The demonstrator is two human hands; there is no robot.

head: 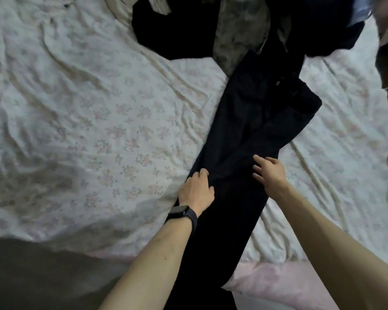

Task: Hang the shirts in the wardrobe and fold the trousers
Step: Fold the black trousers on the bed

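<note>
– Black trousers (253, 121) lie long and flat on our flowery sheet (99, 130). Are they folded yet?
– Not yet. We think the legs lie one on top of the other. The ends hang down over the side of the bed. We see no fold across them.
– What do our hands do?
– Our left hand (196, 191) sits at the left side of the trousers with bent fingers. We cannot tell if it pinches the cloth. Our right hand (270, 173) has its fingers spread out and holds nothing. It is on the cloth or just over it.
– And the shirts?
– A pile of clothes (233, 30) lies at the far end, right by the top of the trousers. We see no wardrobe and nothing neatly folded. So we think most of the job is left.
</note>
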